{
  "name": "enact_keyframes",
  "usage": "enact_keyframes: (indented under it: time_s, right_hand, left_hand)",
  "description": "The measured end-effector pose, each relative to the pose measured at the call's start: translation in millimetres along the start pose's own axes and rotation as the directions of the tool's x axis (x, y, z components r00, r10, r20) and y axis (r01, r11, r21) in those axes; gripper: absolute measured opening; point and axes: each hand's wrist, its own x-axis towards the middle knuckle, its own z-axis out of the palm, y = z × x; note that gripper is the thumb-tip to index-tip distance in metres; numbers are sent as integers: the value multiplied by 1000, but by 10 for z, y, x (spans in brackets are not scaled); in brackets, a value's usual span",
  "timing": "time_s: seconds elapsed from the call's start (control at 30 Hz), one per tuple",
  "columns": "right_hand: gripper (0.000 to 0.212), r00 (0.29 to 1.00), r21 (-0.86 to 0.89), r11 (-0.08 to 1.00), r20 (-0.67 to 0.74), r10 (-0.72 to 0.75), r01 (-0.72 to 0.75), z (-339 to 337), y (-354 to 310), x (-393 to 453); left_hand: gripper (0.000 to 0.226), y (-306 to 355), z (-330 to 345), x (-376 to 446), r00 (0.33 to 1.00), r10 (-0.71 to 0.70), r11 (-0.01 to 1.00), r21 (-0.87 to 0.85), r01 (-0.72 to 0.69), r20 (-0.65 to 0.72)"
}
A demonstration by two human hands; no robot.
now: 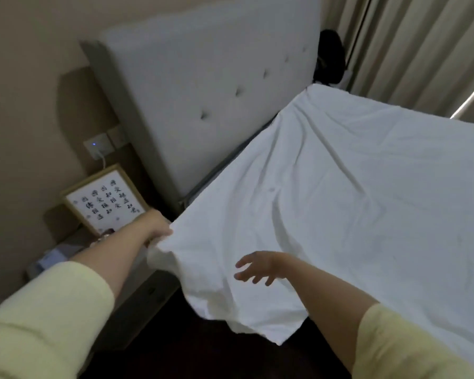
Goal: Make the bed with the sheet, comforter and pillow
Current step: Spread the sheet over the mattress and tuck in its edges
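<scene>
A white sheet [353, 187] lies wrinkled across the bed and reaches up to the padded grey headboard [211, 86]. Its near corner hangs loose over the bed's edge toward the dark floor. My left hand [156, 228] grips the sheet's corner by the head of the bed and holds it lifted. My right hand [257, 268] hovers just above the sheet near that edge, its fingers spread and holding nothing. No comforter or pillow is in view.
A bedside table [137, 305] stands left of the bed with a framed calligraphy picture [107, 201] leaning on the wall. A wall socket with a plugged-in cable [97, 146] is above it. Curtains [422, 50] hang behind the bed. A dark object [330, 58] sits beside the headboard.
</scene>
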Motion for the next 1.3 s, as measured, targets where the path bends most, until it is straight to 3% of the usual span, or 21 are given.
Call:
enact_keyframes:
  time_s: [0.1,0.2,0.43,0.6,0.7,0.83,1.07,1.3]
  right_hand:
    - [47,976,-187,980,-215,22,-64,-108,83,-72]
    - [42,937,-133,987,-346,44,-95,-227,194,-128]
    - [37,919,-124,986,-390,58,-115,-635,-72,-4]
    - [35,901,-58,992,-426,81,-116,-936,-471,607]
    - [36,896,-11,992,-430,110,-127,-1041,-678,961]
    - [39,868,24,995,-487,93,-94,-1228,-744,1390]
    - [51,817,127,970,-522,244,-209,-1704,-306,2081]
    - [71,814,296,937,-487,317,-188,-1753,-25,3182]
  left_hand:
    - [52,-53,151,-102,998,31,994,107,-25,-48]
    - [46,-11,373,-64,997,69,998,3,-69,42]
    - [35,194,261,303,985,170,979,-125,-163,41]
    - [36,249,-70,1047,973,229,954,-192,-232,-38]
    - [38,255,-156,1440,970,244,956,-166,-242,-8]
    - [35,371,-200,1986,978,206,967,-159,-199,25]
    - [43,888,356,2853,985,108,974,-211,-79,131]
    - [83,980,1132,3837,987,-57,975,-206,88,150]
